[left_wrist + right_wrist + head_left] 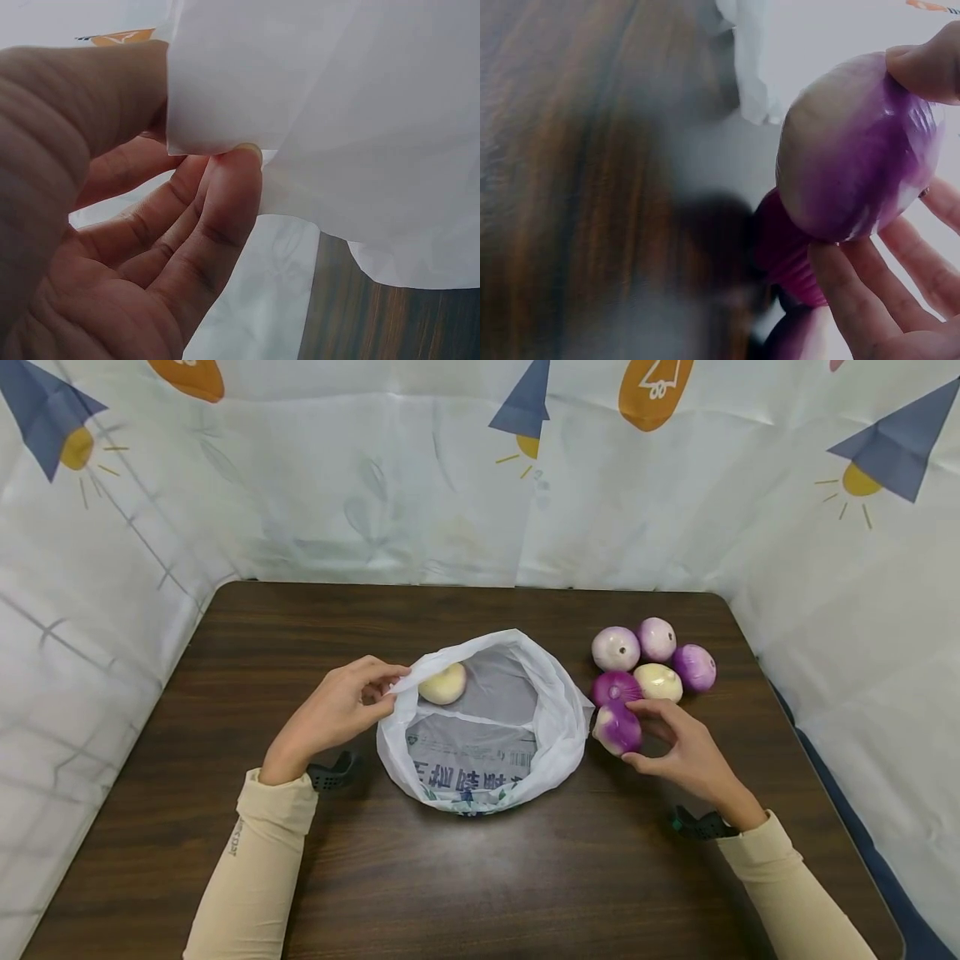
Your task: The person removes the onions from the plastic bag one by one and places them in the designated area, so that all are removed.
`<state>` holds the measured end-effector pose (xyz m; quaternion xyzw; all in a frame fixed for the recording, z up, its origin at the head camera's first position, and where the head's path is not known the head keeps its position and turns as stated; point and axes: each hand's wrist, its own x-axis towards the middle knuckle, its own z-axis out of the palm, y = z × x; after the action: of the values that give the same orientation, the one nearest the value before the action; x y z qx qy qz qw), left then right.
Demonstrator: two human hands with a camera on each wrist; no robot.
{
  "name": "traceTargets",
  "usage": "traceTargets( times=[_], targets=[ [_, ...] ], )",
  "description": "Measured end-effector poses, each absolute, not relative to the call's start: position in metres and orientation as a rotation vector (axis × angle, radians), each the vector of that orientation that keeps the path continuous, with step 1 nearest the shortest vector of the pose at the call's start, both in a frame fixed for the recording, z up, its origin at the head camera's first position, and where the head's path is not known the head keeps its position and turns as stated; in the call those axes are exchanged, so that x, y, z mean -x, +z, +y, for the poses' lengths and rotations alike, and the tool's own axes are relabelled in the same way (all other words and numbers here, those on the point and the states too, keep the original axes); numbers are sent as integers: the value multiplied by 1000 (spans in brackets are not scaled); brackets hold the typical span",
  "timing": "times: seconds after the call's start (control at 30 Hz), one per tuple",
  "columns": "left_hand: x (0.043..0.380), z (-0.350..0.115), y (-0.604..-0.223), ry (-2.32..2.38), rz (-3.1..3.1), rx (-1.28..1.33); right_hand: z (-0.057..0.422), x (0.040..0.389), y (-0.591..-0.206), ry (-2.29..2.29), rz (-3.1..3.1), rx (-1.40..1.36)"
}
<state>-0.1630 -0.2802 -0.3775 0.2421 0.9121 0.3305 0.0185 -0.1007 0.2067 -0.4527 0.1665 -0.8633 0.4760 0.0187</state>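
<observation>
A white plastic bag stands with its mouth spread wide in the middle of the table. Inside it, near the left rim, lies a pale onion. My left hand pinches the bag's left rim between thumb and fingers; the left wrist view shows the pinched plastic close up. To the right of the bag, my right hand grips a purple-and-white onion between thumb and fingertips. Beside that onion sits a darker purple onion, part of a cluster of several onions.
The cluster at the back right also holds a pale yellow onion, light purple onions and a purple onion. The dark wooden table ends at a printed white curtain behind and at both sides.
</observation>
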Motion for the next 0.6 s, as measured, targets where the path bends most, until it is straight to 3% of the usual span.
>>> traceTargets(
  times=[0.6],
  targets=[
    [163, -280, -378, 1021, 2832, -714, 211, 99, -467, 1417, -2758, -520]
  ],
)
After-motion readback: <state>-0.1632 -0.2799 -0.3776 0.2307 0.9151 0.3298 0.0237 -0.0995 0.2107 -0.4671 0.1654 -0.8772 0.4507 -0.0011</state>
